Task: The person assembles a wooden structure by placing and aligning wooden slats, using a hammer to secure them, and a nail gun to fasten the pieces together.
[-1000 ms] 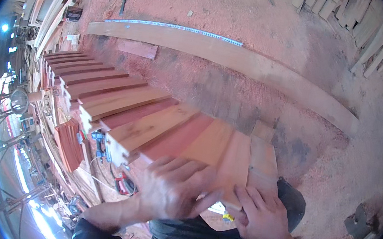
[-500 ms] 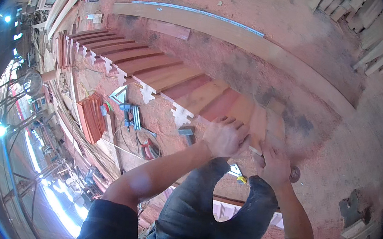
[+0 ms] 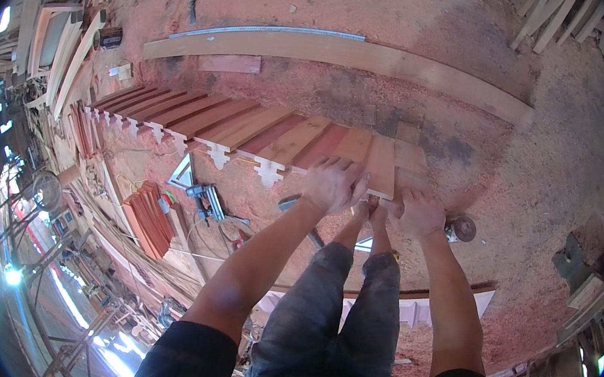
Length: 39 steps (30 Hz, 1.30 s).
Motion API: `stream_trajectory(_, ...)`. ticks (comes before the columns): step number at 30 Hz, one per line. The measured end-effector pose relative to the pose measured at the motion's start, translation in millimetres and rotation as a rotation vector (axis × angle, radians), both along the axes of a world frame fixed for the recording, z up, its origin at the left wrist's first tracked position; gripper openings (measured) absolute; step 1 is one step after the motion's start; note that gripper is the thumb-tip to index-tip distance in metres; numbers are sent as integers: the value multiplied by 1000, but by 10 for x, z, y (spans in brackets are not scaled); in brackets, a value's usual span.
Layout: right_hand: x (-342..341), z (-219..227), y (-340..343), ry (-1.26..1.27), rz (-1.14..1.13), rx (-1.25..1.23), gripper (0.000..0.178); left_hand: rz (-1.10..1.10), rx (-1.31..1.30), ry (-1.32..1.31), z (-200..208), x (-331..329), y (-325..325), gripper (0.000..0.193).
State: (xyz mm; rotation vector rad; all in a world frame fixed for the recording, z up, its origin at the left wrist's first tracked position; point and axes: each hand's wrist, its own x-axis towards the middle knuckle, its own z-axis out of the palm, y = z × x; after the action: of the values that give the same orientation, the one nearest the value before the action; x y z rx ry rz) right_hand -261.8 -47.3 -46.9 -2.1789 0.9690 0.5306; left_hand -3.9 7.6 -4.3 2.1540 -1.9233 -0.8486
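Note:
A long slatted wooden assembly [image 3: 249, 128] of reddish-brown boards, side by side, stretches from the far left towards my feet. Pale notched end pieces [image 3: 268, 172] stick out along its near side. My left hand [image 3: 334, 185] is closed over the near edge of the boards, with fingertips on top. Just right of it, my right hand [image 3: 419, 213] grips the near edge at the assembly's right end. Its thumb and palm underside are hidden. A light board [image 3: 381, 166] lies between the two hands.
Beyond the assembly lies a long plank [image 3: 422, 69] with a metal ruler [image 3: 261, 30] along it. To the left are a nail gun [image 3: 205, 200], a triangular square [image 3: 182, 172] and stacked reddish slats [image 3: 149, 219]. A round object [image 3: 461, 228] sits beside my right hand.
My legs have straightened and my arms reach down at fuller length. The view has risen and shifted. Both hands stay at the near edge of the assembly.

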Motion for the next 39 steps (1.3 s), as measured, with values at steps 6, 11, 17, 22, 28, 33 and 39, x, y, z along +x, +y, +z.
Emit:
stream_trajectory(6,9,10,0,2,12,-29,54,5,-8,-37,-62,4,33,30)
stream_trajectory(11,16,15,-15,-57,10,-48,49,73,-54,66,-62,13,42,28)
stream_trajectory(17,18,21,27,-15,-14,-16,42,152,-65,64,-19,-1,68,31)
stream_trajectory(22,-14,-61,33,5,38,-52,40,257,-159,120,-80,-21,74,31)
stream_trajectory(28,13,-35,28,-74,29,-112,40,475,-253,258,-194,7,89,39)
stream_trajectory(33,94,125,18,28,85,-169,45,713,-361,547,-224,70,123,47)
stream_trajectory(39,120,129,37,75,111,-246,46,1037,-666,323,-140,93,1149,41)
